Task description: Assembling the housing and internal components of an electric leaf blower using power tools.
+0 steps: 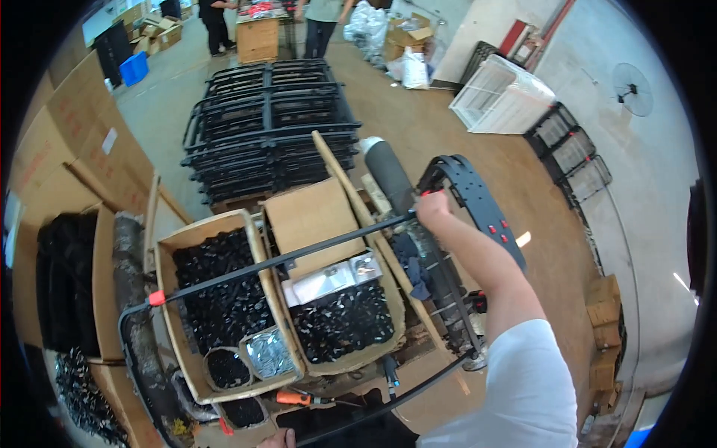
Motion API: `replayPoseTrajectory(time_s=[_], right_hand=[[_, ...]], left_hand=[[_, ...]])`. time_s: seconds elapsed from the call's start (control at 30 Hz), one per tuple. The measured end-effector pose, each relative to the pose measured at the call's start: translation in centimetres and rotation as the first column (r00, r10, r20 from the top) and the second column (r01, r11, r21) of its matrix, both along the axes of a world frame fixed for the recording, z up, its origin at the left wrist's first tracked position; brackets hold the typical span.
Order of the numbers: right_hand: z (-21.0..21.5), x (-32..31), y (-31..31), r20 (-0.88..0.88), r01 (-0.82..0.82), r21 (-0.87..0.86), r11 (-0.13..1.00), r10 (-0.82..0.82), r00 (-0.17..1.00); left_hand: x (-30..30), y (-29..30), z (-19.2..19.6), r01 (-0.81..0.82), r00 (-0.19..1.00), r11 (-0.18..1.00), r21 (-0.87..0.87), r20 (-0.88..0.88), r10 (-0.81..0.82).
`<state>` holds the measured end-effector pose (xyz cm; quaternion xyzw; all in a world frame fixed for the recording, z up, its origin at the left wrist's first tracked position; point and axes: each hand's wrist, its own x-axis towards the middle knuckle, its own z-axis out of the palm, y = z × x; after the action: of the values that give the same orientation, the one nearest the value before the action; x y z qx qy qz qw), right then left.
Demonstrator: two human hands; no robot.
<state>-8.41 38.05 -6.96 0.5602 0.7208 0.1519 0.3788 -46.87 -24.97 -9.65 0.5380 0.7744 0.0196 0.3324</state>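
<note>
A black tubular metal frame (pixel 326 249) is held aslant over two parts boxes, with a red clip (pixel 156 298) at its far left corner. My right hand (pixel 432 209) is closed round its far right corner, where some red shows by the fingers. At the lower edge my left hand (pixel 277 439) is only partly in view, closed at the frame's near bar. Under the frame, the left box (pixel 258 257) and the right box (pixel 401 340) hold small black parts. An orange-handled tool (pixel 293 397) and a blue-and-black tool (pixel 391 371) lie between the boxes and me.
Stacked black frames (pixel 272 134) stand beyond the boxes. A wooden strip (pixel 343 175) and a grey roll (pixel 386 168) lie right of them. Small tubs hold silver screws (pixel 269 354) and black bits. Cartons (pixel 82 127) rise at left. Two people work at the far table (pixel 258 39).
</note>
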Motion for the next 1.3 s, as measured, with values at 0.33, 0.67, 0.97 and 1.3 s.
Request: replayPoseTrajectory(time_s=[0.33,0.67,0.97,1.3], right_hand=[[1.9,1.0,-0.8,-0.277,-0.196,-0.018,0.980,0.183,0.943],[4.1,0.4,-3.0,-0.316,-0.059,-0.092,0.994,0.028,0.948],[2.6,1.7,-1.9,-0.288,-0.036,-0.031,0.999,0.025,0.957],[3.7,0.7,-2.6,-0.502,0.098,0.041,0.994,-0.064,0.863]], left_hand=[[0.7,1.4,-1.0,-0.065,0.995,0.998,0.002,-0.069,0.065],[1.3,0.6,-0.7,-0.130,0.987,0.992,0.003,-0.091,0.130],[1.3,1.3,0.0,-0.130,0.989,0.991,-0.045,-0.077,0.126],[1.3,0.7,-0.1,-0.162,0.986,0.982,-0.095,-0.052,0.157]])
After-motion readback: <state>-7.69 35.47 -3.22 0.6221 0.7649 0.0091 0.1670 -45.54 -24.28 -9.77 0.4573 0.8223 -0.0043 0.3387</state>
